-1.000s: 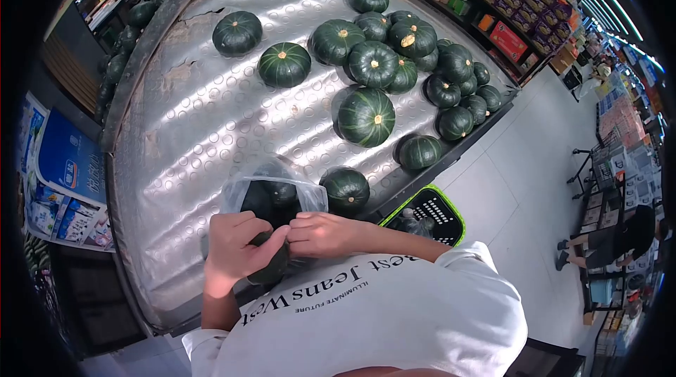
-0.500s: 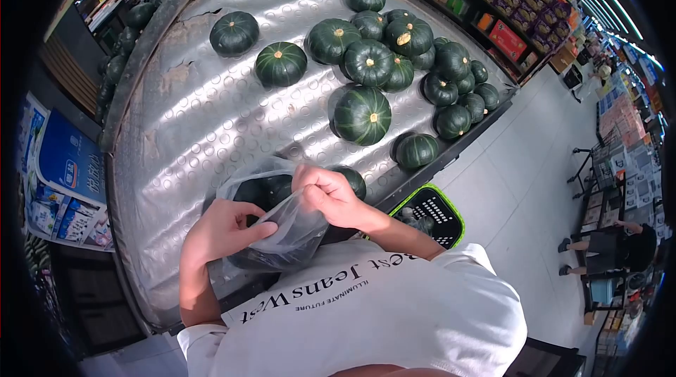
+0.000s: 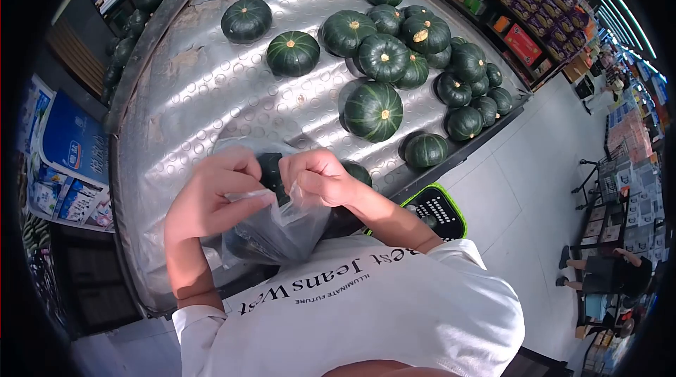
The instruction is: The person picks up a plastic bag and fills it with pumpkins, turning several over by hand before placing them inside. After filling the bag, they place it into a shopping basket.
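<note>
A clear plastic bag [image 3: 285, 232] is in front of my chest at the stand's near edge, with dark green squash [image 3: 270, 174] showing inside its mouth. My left hand [image 3: 217, 192] pinches the bag's rim between thumb and fingers on the left. On the other side, my right hand [image 3: 317, 177] has its fingers closed on the gathered plastic. Just past my right hand, another green squash [image 3: 357, 172] lies partly hidden. A larger striped squash [image 3: 373, 110] rests farther up the stand.
Several squash [image 3: 384, 58] are heaped at the stand's right side, on a silvery dimpled mat [image 3: 190, 95]. A green-rimmed black basket [image 3: 440, 211] is right of my arm. A person [image 3: 609, 273] stands at the far right, near shelves.
Both hands have shifted slightly left. My left hand has risen, and the bag's mouth is drawn narrower and more bunched between my hands. The view has tilted a little.
</note>
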Action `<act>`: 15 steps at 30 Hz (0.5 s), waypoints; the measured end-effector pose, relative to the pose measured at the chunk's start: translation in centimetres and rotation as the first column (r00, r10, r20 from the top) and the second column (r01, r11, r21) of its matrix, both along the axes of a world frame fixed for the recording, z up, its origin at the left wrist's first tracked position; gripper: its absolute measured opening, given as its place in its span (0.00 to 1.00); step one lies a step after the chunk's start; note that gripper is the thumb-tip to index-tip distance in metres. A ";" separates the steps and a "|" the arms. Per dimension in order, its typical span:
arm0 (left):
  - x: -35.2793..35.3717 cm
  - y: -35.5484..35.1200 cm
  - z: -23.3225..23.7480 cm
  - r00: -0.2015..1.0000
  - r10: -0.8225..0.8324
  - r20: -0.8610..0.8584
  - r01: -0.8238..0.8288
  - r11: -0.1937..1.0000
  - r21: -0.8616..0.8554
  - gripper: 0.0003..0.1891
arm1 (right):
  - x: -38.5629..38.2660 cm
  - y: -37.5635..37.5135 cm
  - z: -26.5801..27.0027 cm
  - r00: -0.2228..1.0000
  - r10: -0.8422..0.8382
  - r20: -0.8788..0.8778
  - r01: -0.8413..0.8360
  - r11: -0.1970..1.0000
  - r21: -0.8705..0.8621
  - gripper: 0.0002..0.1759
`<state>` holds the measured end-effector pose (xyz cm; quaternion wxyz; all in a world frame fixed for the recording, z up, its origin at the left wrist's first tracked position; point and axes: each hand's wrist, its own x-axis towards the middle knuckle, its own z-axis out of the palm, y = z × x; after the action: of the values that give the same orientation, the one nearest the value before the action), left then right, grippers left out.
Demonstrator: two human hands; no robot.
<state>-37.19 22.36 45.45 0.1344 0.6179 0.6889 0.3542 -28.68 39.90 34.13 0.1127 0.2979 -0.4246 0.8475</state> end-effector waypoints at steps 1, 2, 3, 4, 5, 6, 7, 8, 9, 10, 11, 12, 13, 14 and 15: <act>-0.5 1.1 -0.7 0.997 -0.044 -0.065 0.049 0.995 0.086 0.06 | -0.2 0.6 0.5 0.999 -0.028 -0.029 0.029 0.999 0.044 0.12; -1.0 2.0 -1.1 0.995 -0.084 0.051 0.080 0.994 0.076 0.06 | -0.4 1.4 0.4 0.999 -0.021 0.028 0.021 1.000 -0.005 0.14; -1.6 2.9 -1.6 0.978 -0.125 0.167 0.115 0.991 0.069 0.06 | -0.9 1.8 0.4 0.998 -0.067 -0.018 0.066 0.998 -0.014 0.15; -2.2 3.8 -2.1 0.945 -0.163 0.283 0.151 0.986 0.065 0.06 | -1.4 2.1 0.5 0.992 -0.113 -0.061 0.112 0.993 -0.025 0.16; -2.9 4.8 -2.9 0.950 -0.224 0.220 0.220 0.975 0.042 0.06 | -1.6 2.2 0.9 0.977 -0.205 -0.065 0.204 0.979 -0.021 0.16; -3.0 5.5 -4.0 0.911 -0.207 0.358 0.226 0.974 -0.011 0.07 | -1.7 2.1 1.7 0.953 -0.296 -0.066 0.296 0.955 -0.018 0.16; -2.9 6.2 -5.2 0.855 -0.178 0.487 0.238 0.969 -0.064 0.08 | -1.7 2.2 2.1 0.921 -0.385 -0.067 0.385 0.923 -0.015 0.16; -3.0 6.7 -6.3 0.785 -0.139 0.603 0.258 0.959 -0.115 0.10 | -1.5 2.6 2.1 0.902 -0.430 -0.030 0.431 0.902 0.032 0.16; -3.4 6.9 -7.2 0.914 -0.272 0.301 0.339 0.920 -0.196 0.10 | -1.3 3.3 2.0 0.880 -0.475 0.004 0.473 0.877 0.081 0.16; -3.4 7.2 -8.1 0.933 -0.247 0.261 0.311 0.918 -0.247 0.08 | -1.2 3.9 1.9 0.853 -0.521 0.033 0.513 0.848 0.131 0.17; -3.1 7.4 -8.9 0.950 -0.221 0.220 0.281 0.913 -0.296 0.07 | -1.5 4.7 1.8 0.870 -0.483 0.099 0.476 0.876 0.079 0.14; -3.0 7.7 -9.4 0.965 -0.195 0.178 0.247 0.906 -0.344 0.06 | -1.7 5.6 2.1 0.794 -0.606 0.043 0.589 0.786 0.190 0.12; -3.1 7.9 -9.4 0.950 -0.240 0.199 0.287 0.925 -0.251 0.06 | -2.1 6.5 2.7 0.704 -0.709 -0.027 0.685 0.669 0.287 0.11; -3.3 8.1 -9.5 0.956 -0.226 0.186 0.268 0.931 -0.247 0.06 | -2.5 7.6 3.4 0.604 -0.790 -0.106 0.761 0.532 0.371 0.09; -3.5 8.1 -9.7 0.962 -0.209 0.176 0.248 0.938 -0.242 0.07 | -3.5 9.5 4.4 0.506 -0.853 -0.128 0.817 0.427 0.386 0.08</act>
<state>-40.64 30.44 35.79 0.3057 0.6429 0.6412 0.2866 -32.20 49.42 38.55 0.4354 0.0270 -0.6830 0.5858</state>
